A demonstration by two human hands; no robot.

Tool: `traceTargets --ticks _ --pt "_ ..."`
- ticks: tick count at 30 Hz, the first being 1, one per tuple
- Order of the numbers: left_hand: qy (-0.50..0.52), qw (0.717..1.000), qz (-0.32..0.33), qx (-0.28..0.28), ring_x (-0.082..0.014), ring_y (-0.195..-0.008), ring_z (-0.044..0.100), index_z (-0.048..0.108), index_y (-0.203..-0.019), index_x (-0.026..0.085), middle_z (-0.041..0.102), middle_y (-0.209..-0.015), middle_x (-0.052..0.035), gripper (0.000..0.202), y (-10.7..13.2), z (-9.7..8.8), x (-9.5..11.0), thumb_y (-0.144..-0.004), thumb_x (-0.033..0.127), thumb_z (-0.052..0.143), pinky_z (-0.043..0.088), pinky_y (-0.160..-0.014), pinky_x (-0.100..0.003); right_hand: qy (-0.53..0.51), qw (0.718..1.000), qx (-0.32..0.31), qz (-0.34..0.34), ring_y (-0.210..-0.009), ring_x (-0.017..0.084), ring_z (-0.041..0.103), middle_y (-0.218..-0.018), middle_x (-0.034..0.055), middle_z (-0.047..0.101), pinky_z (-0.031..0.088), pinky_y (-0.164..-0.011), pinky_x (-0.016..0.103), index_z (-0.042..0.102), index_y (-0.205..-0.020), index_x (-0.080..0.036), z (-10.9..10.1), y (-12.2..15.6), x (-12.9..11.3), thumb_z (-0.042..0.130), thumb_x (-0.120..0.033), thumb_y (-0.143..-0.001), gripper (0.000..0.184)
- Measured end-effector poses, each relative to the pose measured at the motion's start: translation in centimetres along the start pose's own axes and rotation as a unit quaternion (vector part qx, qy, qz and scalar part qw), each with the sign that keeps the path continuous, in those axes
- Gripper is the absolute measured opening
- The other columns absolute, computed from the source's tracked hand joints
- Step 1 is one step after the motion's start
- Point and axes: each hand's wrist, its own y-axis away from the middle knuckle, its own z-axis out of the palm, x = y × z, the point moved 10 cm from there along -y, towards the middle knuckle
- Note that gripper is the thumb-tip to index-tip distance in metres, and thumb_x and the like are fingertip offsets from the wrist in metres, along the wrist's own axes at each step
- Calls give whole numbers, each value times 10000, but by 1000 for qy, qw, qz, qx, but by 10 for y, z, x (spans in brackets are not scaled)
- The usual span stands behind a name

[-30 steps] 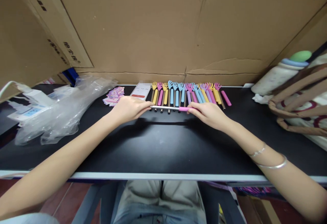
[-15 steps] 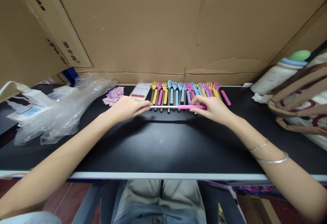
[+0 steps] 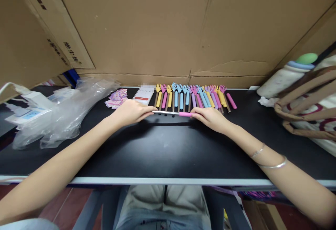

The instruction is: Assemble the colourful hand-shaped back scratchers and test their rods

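Clock's centered on the rod, 12 being the far side. Biggest first: brown cardboard [image 3: 147, 23] walls off everything at 12. Then the black tabletop [image 3: 168, 153], running right across to 6. Tan-handled bag [image 3: 309, 118] way out at 3, cut off by the edge of view, and a crumpled heap of clear plastic [image 3: 63, 118] at 9. Just past the rod, around 12 to 1, there's a packed row of claw-headed sticks [image 3: 181, 100] in yellow, pink, blue and purple. White bottle [image 3: 280, 79] leaning between 2 and 3.

Hands: left hand [image 3: 132, 111] at 9, thumb and fingers pinching the bare end of the silver rod [image 3: 168, 112]; right hand [image 3: 212, 118] at 3, pinching its pink grip [image 3: 185, 114]. So the rod's stretched pretty much level between them, dead center. Phone [image 3: 144, 95] lies at 10, loose pink handle [image 3: 231, 101] between 2 and 3, little purple-pink cards [image 3: 117, 98] fanned out between 9 and 10.
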Motion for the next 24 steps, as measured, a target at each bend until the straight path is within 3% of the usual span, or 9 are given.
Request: traceTargets --ticks 9,14,24 --pt "-18 1000 -1 -25 -149 -588 633 623 -1040 228 689 -694 -31 382 -3 2 5 -960 406 295 349 -507 -205 32 999 23 -5 -587 136 564 -674 -2 626 334 -561 224 574 -882 -213 -10 1 -8 307 -394 -944 328" --pt "-11 998 -15 -54 -147 -570 621 570 -1123 242 669 -661 -12 339 -4 3 6 -956 399 320 340 -503 -198 60 997 48 -15 -523 134 533 -592 -31 591 320 -528 219 540 -940 -229 -16 4 -11 454 -477 -877 270" --pt "-19 997 -34 -62 -159 -566 614 634 -1058 246 681 -680 -43 387 -5 8 5 -954 432 311 353 -523 -210 92 994 61 -14 -584 147 579 -655 -18 633 337 -552 230 532 -889 -225 -15 4 -10 404 -507 -906 309"
